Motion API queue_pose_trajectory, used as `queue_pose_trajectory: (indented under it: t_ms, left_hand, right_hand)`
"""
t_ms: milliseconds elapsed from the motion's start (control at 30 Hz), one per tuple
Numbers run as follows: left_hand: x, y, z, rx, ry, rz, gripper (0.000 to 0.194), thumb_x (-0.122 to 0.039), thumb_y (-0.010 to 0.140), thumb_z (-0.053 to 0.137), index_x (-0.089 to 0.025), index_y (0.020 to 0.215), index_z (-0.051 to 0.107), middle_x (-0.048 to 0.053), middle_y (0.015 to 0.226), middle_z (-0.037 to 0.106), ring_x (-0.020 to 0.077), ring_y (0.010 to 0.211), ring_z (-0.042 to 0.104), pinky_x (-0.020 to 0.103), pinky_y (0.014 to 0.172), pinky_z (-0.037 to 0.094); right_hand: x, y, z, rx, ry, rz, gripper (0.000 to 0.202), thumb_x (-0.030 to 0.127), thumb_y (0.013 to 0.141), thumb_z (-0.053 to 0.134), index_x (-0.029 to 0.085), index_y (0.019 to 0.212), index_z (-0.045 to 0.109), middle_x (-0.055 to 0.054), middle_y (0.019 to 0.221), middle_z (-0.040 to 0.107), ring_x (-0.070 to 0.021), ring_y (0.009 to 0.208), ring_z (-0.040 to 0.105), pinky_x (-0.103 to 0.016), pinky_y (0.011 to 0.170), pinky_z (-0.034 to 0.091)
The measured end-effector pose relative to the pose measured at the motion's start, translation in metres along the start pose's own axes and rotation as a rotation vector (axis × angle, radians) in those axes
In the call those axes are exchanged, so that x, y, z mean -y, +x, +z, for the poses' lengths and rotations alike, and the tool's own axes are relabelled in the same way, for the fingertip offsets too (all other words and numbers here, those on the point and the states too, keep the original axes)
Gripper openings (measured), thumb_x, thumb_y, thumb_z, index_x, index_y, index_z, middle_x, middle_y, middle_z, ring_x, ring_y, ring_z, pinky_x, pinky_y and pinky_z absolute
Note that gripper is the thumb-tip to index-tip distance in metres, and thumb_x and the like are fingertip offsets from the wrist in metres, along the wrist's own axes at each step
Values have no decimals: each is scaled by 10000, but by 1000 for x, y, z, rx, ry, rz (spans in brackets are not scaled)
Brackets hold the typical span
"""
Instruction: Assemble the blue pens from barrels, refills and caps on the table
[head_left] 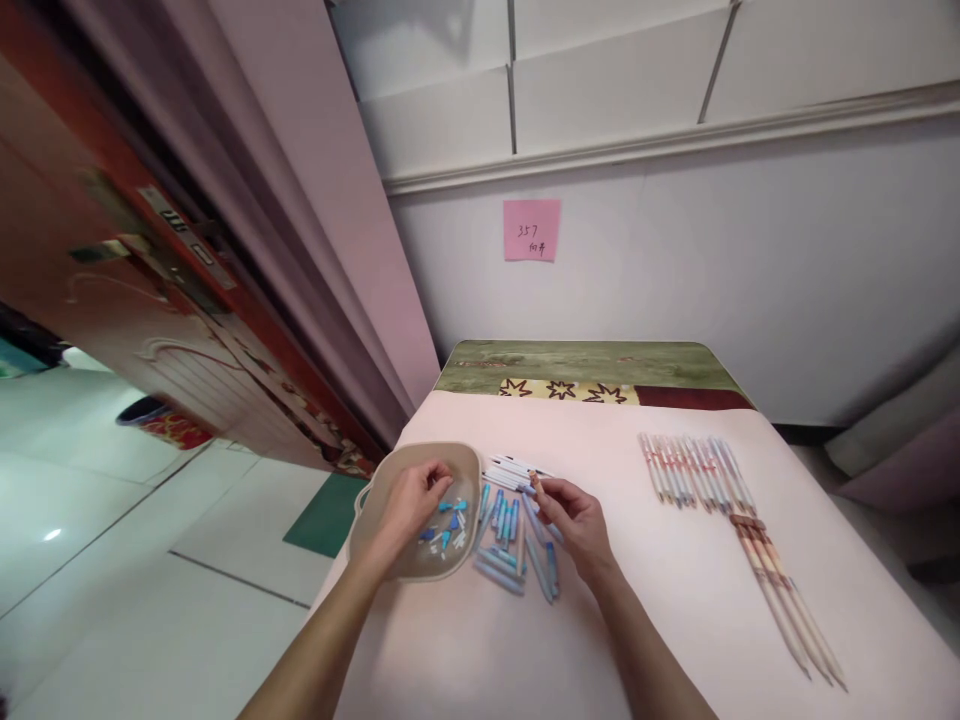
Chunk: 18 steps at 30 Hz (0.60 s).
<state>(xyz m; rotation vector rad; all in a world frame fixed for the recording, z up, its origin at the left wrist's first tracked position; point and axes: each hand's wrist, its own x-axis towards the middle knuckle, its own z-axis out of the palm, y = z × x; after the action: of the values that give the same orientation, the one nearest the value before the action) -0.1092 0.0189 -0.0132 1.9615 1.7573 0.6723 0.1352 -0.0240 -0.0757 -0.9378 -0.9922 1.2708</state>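
My left hand (416, 500) hovers over a beige plastic basin (469, 460), thumb and fingertips pinched together; whatever may be between them is too small to make out. Inside the basin lie small blue pieces (454, 521) and short white pieces. My right hand (576, 515) is closed, pinching a small brown piece (534, 480) between thumb and forefinger. Just below and left of it, blue pen parts (507, 518) and pale pen barrels (536, 560) lie loosely on the table. Thin white refills (510, 470) with dark tips lie behind them.
On the right of the pink-covered table (637, 640) lies a row of pens (694, 472), with several brown-topped pens (787, 600) in front. A pink note (531, 230) is on the wall behind. A red door (150, 260) and purple curtain (330, 230) stand left.
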Motion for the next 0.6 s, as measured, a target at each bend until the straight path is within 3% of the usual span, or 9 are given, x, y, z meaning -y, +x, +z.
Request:
queue_pose_trajectory:
  t_ms: [133, 267, 433, 500, 600]
  left_hand:
    - [-31, -23, 0, -33, 92, 193, 166, -255, 872, 483, -196, 776, 605, 16, 762, 634, 167, 734, 583, 261, 676, 421]
    - [-63, -44, 26, 72, 381, 385, 162, -169, 882, 475, -190, 828, 626, 63, 854, 632, 206, 853, 589, 302, 756, 450]
    - [-83, -46, 84, 241, 799, 221, 273, -2, 826, 438, -101, 939, 667, 153, 894, 656, 254, 843, 634, 306, 666, 481]
    - [-83, -41, 102, 253, 848, 164, 274, 27, 803, 443, -47, 915, 682, 207, 890, 667, 283, 842, 643, 325, 666, 487]
    - [-78, -32, 117, 275, 853, 142, 223, 33, 761, 516, -57, 829, 709, 216, 855, 692, 315, 864, 647, 380, 733, 494]
  right_hand:
    - [0, 1, -1, -10, 12, -2, 238, 379, 786, 702, 212, 953, 736, -31, 856, 697, -121, 644, 554, -253, 599, 498]
    - [-1, 1, -2, 1, 22, 0, 231, 373, 794, 698, 221, 964, 736, -15, 819, 687, -103, 616, 532, -235, 583, 483]
    - [0, 1, -2, -5, 31, -10, 255, 382, 780, 706, 203, 960, 733, -17, 794, 682, -110, 610, 534, -246, 582, 487]
    - [3, 1, -2, -18, 30, -10, 267, 390, 769, 712, 196, 952, 734, -19, 776, 683, -112, 598, 531, -250, 572, 483]
    - [7, 0, -3, -28, 35, -15, 275, 396, 757, 718, 193, 941, 735, -23, 777, 690, -113, 585, 529, -253, 565, 478]
